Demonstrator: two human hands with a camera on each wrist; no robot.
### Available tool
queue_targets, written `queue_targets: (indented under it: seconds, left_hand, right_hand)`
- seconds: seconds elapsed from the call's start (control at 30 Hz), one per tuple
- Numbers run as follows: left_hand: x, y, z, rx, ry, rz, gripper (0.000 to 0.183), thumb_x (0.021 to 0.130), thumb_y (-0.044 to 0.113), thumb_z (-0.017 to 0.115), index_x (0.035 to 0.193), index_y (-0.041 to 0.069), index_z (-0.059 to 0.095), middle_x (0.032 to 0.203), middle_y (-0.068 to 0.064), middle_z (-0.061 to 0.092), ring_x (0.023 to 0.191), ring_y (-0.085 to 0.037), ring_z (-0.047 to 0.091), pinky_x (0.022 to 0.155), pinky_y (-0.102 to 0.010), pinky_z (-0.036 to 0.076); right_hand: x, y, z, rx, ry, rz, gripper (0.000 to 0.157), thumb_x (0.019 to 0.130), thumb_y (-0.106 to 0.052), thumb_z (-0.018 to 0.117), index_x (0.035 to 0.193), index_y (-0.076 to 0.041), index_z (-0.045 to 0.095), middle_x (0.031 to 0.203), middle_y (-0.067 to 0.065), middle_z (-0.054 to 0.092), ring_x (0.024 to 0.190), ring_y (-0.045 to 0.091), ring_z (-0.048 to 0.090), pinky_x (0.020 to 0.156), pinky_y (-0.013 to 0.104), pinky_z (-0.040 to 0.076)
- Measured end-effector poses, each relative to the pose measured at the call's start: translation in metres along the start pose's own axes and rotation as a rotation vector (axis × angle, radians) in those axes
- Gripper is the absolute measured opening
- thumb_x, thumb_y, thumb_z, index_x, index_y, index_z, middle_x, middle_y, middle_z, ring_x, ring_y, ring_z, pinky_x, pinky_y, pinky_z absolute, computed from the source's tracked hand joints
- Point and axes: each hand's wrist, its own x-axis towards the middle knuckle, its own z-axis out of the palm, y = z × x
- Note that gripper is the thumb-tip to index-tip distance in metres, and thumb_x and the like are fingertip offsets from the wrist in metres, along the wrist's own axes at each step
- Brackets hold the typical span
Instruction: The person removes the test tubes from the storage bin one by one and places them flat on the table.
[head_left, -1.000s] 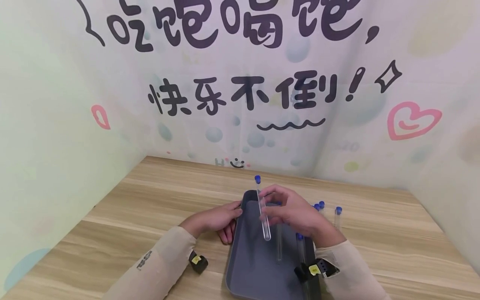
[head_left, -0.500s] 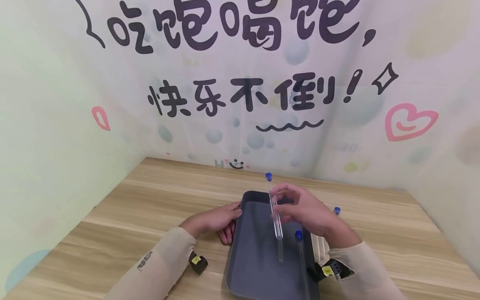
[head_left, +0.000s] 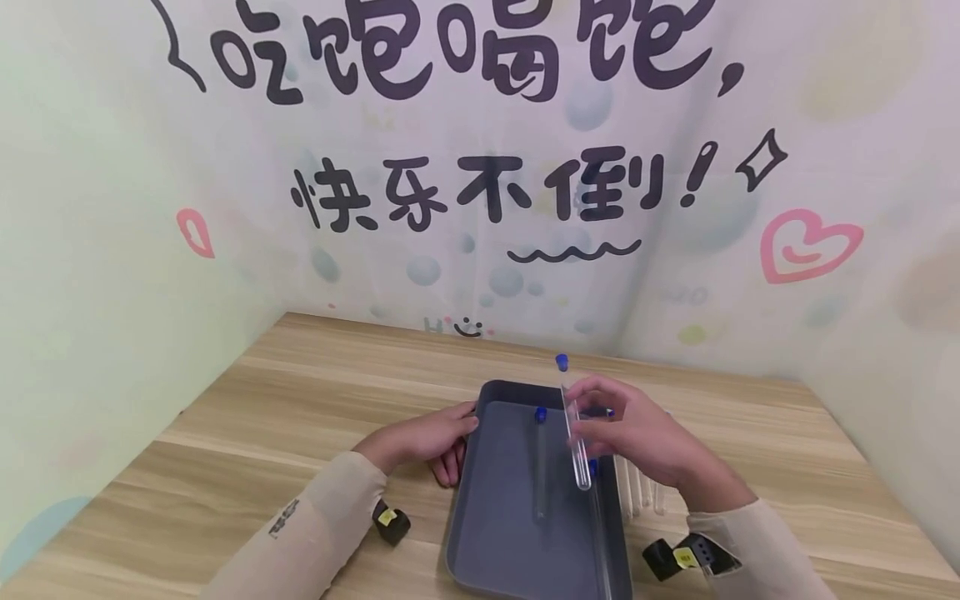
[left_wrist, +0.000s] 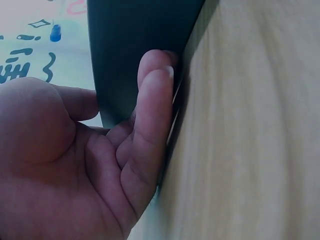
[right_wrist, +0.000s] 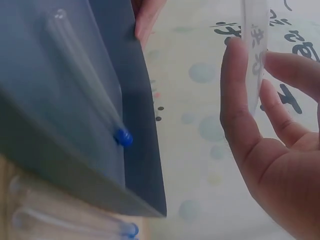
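Note:
My right hand (head_left: 630, 429) pinches a clear test tube (head_left: 577, 442) with a blue cap between thumb and fingers. It is held nearly upright, cap up, over the right side of a grey tray (head_left: 495, 533). In the right wrist view, part of this held tube (right_wrist: 254, 55) shows between the fingertips. Inside the tray lies a blue-capped test tube (head_left: 541, 467), with a second tube (head_left: 602, 542) along the right wall. My left hand (head_left: 435, 437) grips the tray's left side, thumb at the rim. In the left wrist view, its fingers (left_wrist: 152, 110) lie against the outer wall.
Several more capped tubes (head_left: 641, 492) lie on the wooden table (head_left: 300, 400) right of the tray, partly hidden by my right hand. A printed cloth (head_left: 420, 283) hangs behind the table. Each wrist carries a small black camera (head_left: 392, 523).
My right hand has moved to the right with its test tube. The tube lying mid-tray has come into fuller view and shifted slightly left. My left hand stays on the tray.

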Motion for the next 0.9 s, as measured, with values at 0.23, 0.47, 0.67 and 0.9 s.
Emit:
queue_targets:
  seconds: [0.23,0.47,0.67,0.9]
  left_hand:
    - [-0.001,0.002,0.0,-0.004,-0.002,0.002,0.052,0.111,0.027,0.028,0.161,0.024,0.015,0.07,-0.014,0.061,0.048,-0.02,0.061,0.047,-0.035,0.058]
    - [-0.003,0.003,-0.001,-0.002,0.002,-0.001,0.052,0.111,0.027,0.029,0.161,0.023,0.016,0.069,-0.014,0.06,0.049,-0.019,0.061,0.047,-0.035,0.058]
    - [-0.003,0.003,0.0,-0.005,-0.001,0.001,0.052,0.111,0.026,0.028,0.161,0.023,0.016,0.068,-0.014,0.06,0.049,-0.019,0.061,0.047,-0.034,0.058]
    - [-0.001,0.002,0.001,-0.005,-0.002,-0.002,0.052,0.111,0.026,0.028,0.161,0.024,0.016,0.069,-0.014,0.06,0.049,-0.019,0.061,0.047,-0.034,0.058]
  right_hand:
    - [-0.014,0.009,-0.014,-0.014,0.033,0.015,0.032,0.094,-0.01,0.068,0.123,-0.01,0.054,0.117,0.013,0.055,0.093,0.025,0.07,0.079,0.04,0.063]
    - [-0.026,0.02,-0.03,-0.034,0.077,0.028,0.033,0.094,-0.011,0.069,0.123,-0.009,0.054,0.115,0.01,0.057,0.093,0.024,0.07,0.078,0.04,0.063]
    - [-0.036,0.027,-0.045,-0.074,0.128,0.033,0.04,0.093,-0.011,0.07,0.126,-0.003,0.05,0.117,0.008,0.058,0.094,0.02,0.069,0.079,0.041,0.063]
    - [-0.046,0.035,-0.064,-0.083,0.193,0.047,0.035,0.095,-0.01,0.067,0.126,-0.006,0.052,0.116,0.006,0.058,0.094,0.022,0.07,0.079,0.039,0.063]
